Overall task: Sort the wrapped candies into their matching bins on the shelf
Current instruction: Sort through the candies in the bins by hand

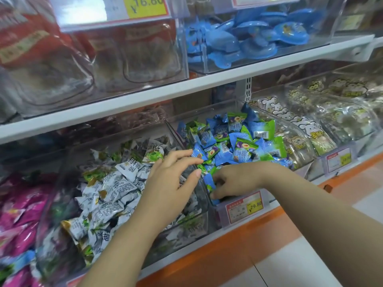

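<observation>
Gripping blue candies (pixel 209 181), right hand (pixel 235 181) above price tag (pixel 244 207) ¥29.80, upper tag (pixel 145 6) ¥16.80

left hand (pixel 172 183) outstretched, right hand (pixel 234 181) perhaps gripping blue candies (pixel 238 139)

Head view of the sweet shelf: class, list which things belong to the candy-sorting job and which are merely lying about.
Job in hand:
blue-and-green wrapped candies
white-and-green wrapped candies
clear plastic bins holding them
left hand, fingers relaxed
right hand, gripping blue-and-green ones

Lying about:
blue round jelly cups, upper shelf
pink wrapped sweets
red-and-yellow price tag
</observation>
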